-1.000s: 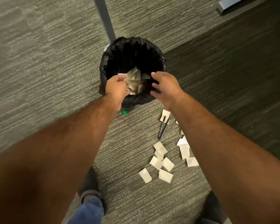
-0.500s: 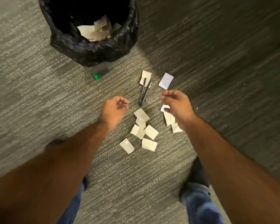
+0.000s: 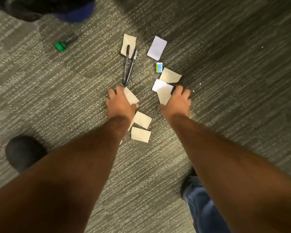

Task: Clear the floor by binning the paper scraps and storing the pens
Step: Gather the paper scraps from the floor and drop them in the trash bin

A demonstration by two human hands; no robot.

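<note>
Several paper scraps lie on the grey carpet. My left hand (image 3: 119, 103) is down on the floor with spread fingers, touching a beige scrap (image 3: 131, 98) that shows between its forefinger and thumb. Two more beige scraps (image 3: 142, 119) lie just behind it. My right hand (image 3: 179, 100) rests with spread fingers on another beige scrap (image 3: 164, 96), beside a white scrap (image 3: 160, 84). Two dark pens (image 3: 129, 66) lie side by side just beyond my left fingertips, their far ends on a beige scrap (image 3: 128, 42). A green-capped marker (image 3: 64, 43) lies far left.
The black-bagged bin (image 3: 23, 7) is cut off at the top left, with something blue (image 3: 76, 14) beside it. A white scrap (image 3: 157, 47), a small blue-and-yellow item (image 3: 159, 67) and a beige scrap (image 3: 170, 75) lie ahead of my right hand. My shoes (image 3: 23, 152) stand either side.
Both hands left the bin, came back over the scraps and dropped to the floor. They now touch scraps. The bin has slid to the top edge of the view.
</note>
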